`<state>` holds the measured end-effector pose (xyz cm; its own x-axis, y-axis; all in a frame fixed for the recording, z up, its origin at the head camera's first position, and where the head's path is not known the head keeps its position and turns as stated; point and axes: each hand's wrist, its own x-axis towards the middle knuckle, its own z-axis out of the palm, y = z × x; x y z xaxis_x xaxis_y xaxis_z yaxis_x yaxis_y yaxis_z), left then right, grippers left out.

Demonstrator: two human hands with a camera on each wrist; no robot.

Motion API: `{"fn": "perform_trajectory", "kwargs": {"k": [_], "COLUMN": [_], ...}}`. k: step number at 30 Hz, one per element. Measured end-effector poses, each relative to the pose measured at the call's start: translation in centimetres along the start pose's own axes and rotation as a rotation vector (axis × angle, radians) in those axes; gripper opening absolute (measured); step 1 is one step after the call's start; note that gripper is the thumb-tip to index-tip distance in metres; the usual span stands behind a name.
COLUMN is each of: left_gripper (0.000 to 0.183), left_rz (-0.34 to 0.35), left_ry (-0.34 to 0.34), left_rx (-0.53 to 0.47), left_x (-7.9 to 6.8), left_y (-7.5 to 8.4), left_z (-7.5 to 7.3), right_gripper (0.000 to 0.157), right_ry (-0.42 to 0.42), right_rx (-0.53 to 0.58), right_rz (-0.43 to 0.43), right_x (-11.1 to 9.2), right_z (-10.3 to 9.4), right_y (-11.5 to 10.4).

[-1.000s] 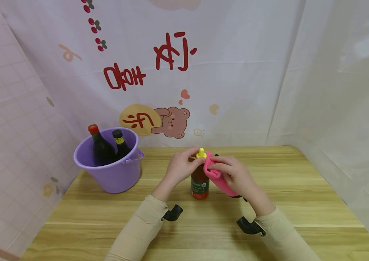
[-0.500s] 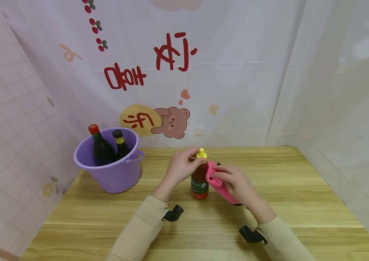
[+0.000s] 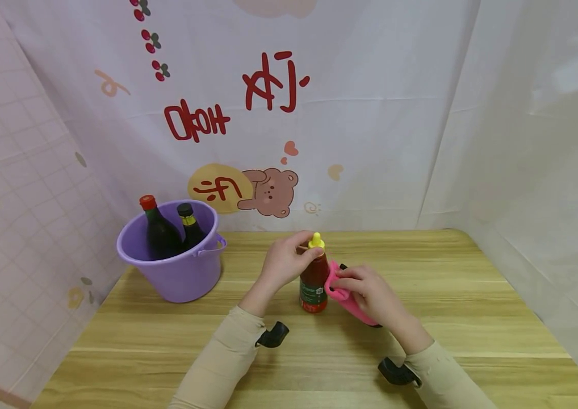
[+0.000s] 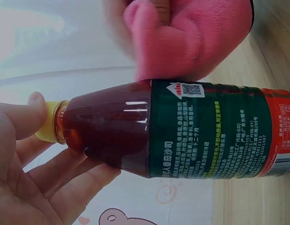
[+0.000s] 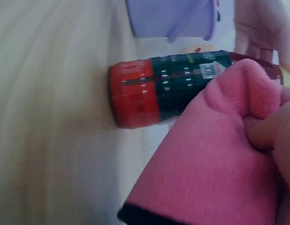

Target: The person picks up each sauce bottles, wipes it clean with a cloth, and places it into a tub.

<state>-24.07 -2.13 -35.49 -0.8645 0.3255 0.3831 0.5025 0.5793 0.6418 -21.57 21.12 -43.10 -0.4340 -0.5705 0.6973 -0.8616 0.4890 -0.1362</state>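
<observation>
A sauce bottle (image 3: 313,278) with red-brown contents, a green and red label and a yellow cap (image 4: 50,123) stands upright on the table. My left hand (image 3: 286,262) grips it at the cap and neck, thumb and fingers on opposite sides in the left wrist view. On the bottle's right side, a pink cloth (image 3: 352,307) with dark edging is bunched in my right hand (image 3: 373,292), pinched between thumb and fingers. In the left wrist view the cloth (image 4: 192,42) meets the bottle around the label's upper edge. The right wrist view shows the folded cloth (image 5: 206,159) partly covering the bottle (image 5: 135,93).
A purple bucket (image 3: 187,281) at the table's left holds a red-capped dark bottle (image 3: 161,233) and a black-capped bottle (image 3: 192,230). The wooden table (image 3: 473,318) ends at a printed cloth backdrop (image 3: 371,142). Black wrist mounts (image 3: 273,335) sit on both sleeves.
My right hand has moved down with the pink cloth along the bottle's right side, from near the cap to about the label. My left hand keeps its hold on the cap and neck.
</observation>
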Motion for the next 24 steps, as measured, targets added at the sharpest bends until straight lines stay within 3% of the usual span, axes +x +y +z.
{"fn": "perform_trajectory", "kwargs": {"k": [11, 18, 24], "left_gripper": [0.033, 0.033, 0.033], "left_rz": [0.001, 0.007, 0.003], "left_ry": [0.011, 0.013, 0.013], "left_rx": [-0.004, -0.006, -0.003], "left_x": [-0.1, -0.1, -0.1], "left_y": [0.0, 0.0, 0.0], "left_z": [0.1, 0.1, 0.2], "right_gripper": [0.034, 0.033, 0.021], "right_ry": [-0.068, -0.151, -0.232], "right_rx": [-0.018, -0.049, -0.081], "right_rz": [0.022, 0.054, 0.062], "right_x": [-0.9, -1.2, -1.3], "right_z": [1.2, 1.6, 2.2], "right_y": [0.5, 0.5, 0.4]}}
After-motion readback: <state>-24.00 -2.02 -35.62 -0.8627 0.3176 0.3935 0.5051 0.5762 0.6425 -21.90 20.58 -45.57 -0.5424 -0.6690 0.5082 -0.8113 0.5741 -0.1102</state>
